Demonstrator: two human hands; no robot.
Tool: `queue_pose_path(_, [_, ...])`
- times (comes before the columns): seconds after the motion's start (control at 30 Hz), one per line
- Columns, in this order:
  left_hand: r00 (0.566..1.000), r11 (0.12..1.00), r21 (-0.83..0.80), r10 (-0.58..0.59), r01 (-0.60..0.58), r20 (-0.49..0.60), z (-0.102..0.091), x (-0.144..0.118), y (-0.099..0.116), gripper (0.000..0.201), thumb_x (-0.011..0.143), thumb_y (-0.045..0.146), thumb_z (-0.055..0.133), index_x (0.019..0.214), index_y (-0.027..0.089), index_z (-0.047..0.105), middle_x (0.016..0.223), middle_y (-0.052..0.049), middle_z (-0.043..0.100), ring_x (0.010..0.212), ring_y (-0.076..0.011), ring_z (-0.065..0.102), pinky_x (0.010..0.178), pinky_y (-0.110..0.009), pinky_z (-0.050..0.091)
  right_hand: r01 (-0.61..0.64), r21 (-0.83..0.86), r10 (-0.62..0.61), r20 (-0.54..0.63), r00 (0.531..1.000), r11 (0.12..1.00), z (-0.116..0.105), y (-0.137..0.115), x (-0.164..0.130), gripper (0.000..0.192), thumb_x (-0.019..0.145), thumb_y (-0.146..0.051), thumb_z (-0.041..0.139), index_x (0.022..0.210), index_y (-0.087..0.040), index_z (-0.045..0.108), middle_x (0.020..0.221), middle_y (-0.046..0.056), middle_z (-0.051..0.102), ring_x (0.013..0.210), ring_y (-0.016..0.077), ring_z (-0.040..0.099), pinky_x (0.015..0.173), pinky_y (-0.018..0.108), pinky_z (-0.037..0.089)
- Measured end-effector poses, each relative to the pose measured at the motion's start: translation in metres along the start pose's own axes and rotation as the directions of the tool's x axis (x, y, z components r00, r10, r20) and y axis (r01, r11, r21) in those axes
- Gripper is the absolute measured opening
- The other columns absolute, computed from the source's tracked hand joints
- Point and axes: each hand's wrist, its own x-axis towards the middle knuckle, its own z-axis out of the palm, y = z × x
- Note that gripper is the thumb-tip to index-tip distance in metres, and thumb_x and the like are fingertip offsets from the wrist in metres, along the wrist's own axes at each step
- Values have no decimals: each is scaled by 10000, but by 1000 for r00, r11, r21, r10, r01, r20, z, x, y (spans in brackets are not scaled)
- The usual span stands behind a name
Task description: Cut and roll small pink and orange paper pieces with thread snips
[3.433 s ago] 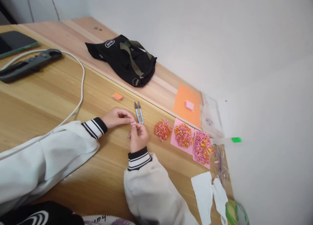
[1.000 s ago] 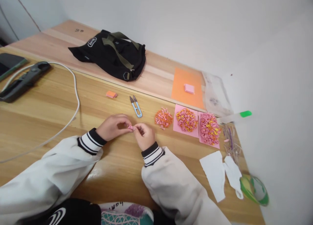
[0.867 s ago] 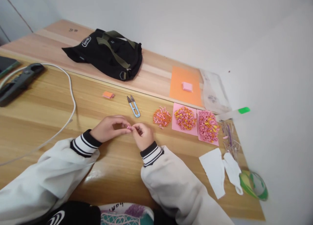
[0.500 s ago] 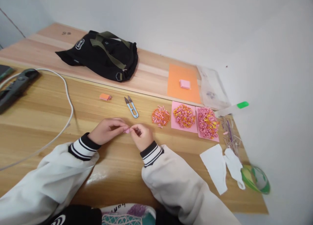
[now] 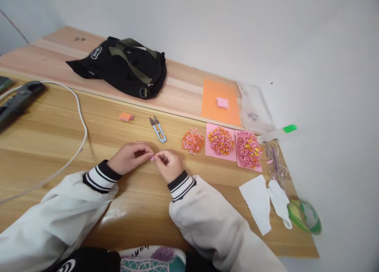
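Not much has shifted in the last half second: both hands stay huddled mid-desk, and only the view has drifted a touch. The left hand (image 5: 130, 157) and right hand (image 5: 169, 165) each have a closed fingertip grip on the same tiny pink paper piece (image 5: 152, 158), held between them just above the desk (image 5: 53, 134). It's small enough that I can't quite tell if it's folded or rolled. Judging by looks it's featherlight, soft and easy to crush, so pinching at its ends seems right. Snips (image 5: 158, 129) lie just beyond the hands, and an orange scrap (image 5: 126, 117) sits nearby. Paper bit piles (image 5: 220, 141) sit off to the right, well apart. There's open wood on the left out to the white cable (image 5: 79, 118); the near desk edge is under the sleeves.
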Motion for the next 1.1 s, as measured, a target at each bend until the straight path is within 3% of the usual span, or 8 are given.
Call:
queue_pose_path(0.2, [1000,999,-34,-19,19,-12,-1,0,2,243,759,371,534,692,158,631,691,-24,634,655,-126,569,632,-218,433,-31,52,31,-7,999,998,0,1,0,138,724,-251,517,664,-174,615,615,2,628,504,95,494,488,207,398])
queue_pose_path(0.37, [998,988,-145,-53,48,-32,0,0,2,247,682,395,619,757,160,632,737,-31,649,686,-138,577,643,-231,459,-103,254,131,-96,987,962,1,5,3,160,724,-302,521,701,-152,574,553,-16,545,466,81,453,458,203,379])
queue_pose_path(0.53, [993,958,-278,-100,77,-69,11,-2,2,234,659,384,639,709,156,624,738,-38,651,701,-145,588,669,-248,475,-141,384,185,-79,980,912,-1,3,4,202,722,-356,521,703,-156,540,522,-43,482,413,64,407,404,194,336])
queue_pose_path(0.7, [984,921,-374,-153,107,-95,18,-2,4,229,671,375,631,716,151,623,759,-44,657,733,-151,591,703,-262,484,-136,398,176,-65,982,907,-1,0,3,219,712,-373,533,694,-155,534,509,-52,470,399,56,394,397,194,319])
queue_pose_path(1.1, [977,897,-429,-177,112,-115,17,-2,5,226,648,364,655,679,144,617,714,-34,647,682,-132,581,651,-241,480,-110,337,154,-105,983,935,3,5,4,206,661,-337,599,747,-153,567,610,-8,557,466,74,432,423,197,344])
